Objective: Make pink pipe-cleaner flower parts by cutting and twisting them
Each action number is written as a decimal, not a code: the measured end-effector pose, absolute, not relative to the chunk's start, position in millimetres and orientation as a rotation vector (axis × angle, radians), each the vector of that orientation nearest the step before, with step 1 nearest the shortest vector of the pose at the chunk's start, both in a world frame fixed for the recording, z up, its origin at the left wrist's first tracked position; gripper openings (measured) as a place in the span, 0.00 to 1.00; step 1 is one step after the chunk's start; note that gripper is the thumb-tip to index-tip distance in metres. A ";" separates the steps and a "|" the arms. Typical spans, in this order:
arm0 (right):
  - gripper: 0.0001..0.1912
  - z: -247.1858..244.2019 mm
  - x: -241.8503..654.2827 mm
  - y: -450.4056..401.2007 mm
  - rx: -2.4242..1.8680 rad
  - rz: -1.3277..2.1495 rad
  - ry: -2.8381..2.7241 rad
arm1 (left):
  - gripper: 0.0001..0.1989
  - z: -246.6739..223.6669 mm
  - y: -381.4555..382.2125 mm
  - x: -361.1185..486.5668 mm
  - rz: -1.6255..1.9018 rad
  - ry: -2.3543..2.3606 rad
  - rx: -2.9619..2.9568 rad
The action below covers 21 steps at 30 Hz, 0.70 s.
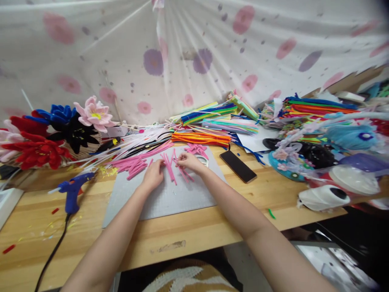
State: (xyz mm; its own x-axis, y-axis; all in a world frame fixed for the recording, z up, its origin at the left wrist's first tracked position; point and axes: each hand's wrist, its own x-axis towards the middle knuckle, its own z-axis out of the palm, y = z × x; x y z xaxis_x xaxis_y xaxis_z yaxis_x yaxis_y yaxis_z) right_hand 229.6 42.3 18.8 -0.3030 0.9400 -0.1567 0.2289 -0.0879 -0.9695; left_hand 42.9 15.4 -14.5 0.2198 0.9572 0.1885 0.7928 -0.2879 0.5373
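Observation:
Pink pipe cleaner pieces point(169, 169) lie on a grey mat point(182, 199) between my two hands. My left hand point(154, 173) rests at the left side of these pieces, its fingers bent together; whether it grips one is too small to tell. My right hand point(189, 161) is closed at the fingertips on pink pieces point(183, 172) that slant down to the mat. A larger pile of pink pieces point(130, 165) spreads at the mat's left, and another pink bunch point(197, 150) lies behind my right hand, near a white ring-shaped object point(203, 160).
A blue glue gun point(73, 192) with a black cord stands on the wooden table point(188, 229) at left, near fuzzy flowers point(41, 150). A phone point(238, 166) lies right of the mat. Pipe cleaner bundles point(200, 138) line the back; a white thread cone point(323, 198) is at right.

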 end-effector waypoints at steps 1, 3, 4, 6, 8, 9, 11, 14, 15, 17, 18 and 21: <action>0.06 19.2 230.5 42.6 -1.239 1.489 -1.512 | 0.27 -14.7 15.8 42.7 0.757 1.636 2.100; 0.06 18.1 231.3 43.8 -1.162 1.589 -1.457 | 0.26 -12.5 15.5 43.6 0.909 1.682 1.994; 0.06 16.7 231.3 44.7 -1.145 1.630 -1.448 | 0.26 -10.0 14.6 44.8 1.004 1.715 1.986; 0.07 13.5 230.3 46.2 -1.148 1.681 -1.466 | 0.24 -3.9 11.5 48.6 1.157 1.751 2.064; 0.07 11.1 228.6 46.5 -1.150 1.714 -1.511 | 0.22 1.2 6.4 53.2 1.149 1.695 2.202; 0.07 10.6 227.7 46.1 -1.132 1.740 -1.528 | 0.20 2.2 3.3 55.3 1.094 1.659 2.244; 0.09 11.1 225.8 44.4 -1.059 1.827 -1.519 | 0.15 1.1 -4.0 57.8 1.006 1.656 2.240; 0.13 13.6 223.5 41.1 -0.974 1.923 -1.450 | 0.14 -4.4 -16.0 55.7 0.961 1.768 2.161; 0.13 14.6 223.2 40.1 -0.970 1.919 -1.461 | 0.15 -5.5 -19.7 53.5 0.955 1.809 2.137; 0.13 16.9 223.6 38.3 -0.990 1.855 -1.591 | 0.16 -5.0 -25.5 47.8 0.952 1.890 2.076; 0.13 18.3 224.3 37.3 -1.006 1.802 -1.702 | 0.16 -3.6 -27.4 44.8 0.961 1.927 2.032; 0.12 23.7 227.3 33.8 -1.030 1.624 -2.052 | 0.16 1.5 -28.9 37.0 0.987 1.956 1.887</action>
